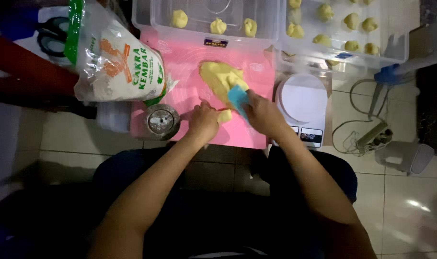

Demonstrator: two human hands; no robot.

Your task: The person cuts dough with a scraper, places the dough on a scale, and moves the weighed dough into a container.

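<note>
In the head view, a blue scraper [238,99] is being grasped in the right hand [262,114] and pressed against the yellow dough mass [221,76] lying on the pink mat [257,136]. A small cut piece of dough [224,115] is being pinched by the left hand [202,121], just beside the scraper. A flour bag [118,62] and a round metal tin [162,121] are being kept to the left, a white scale [302,103] to the right.

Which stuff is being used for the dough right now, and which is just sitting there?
In use: left hand, small dough piece, right hand, blue scraper, big dough lump, pink mat.
Lying about: flour bag, white scale, power strip, scissors.
</note>
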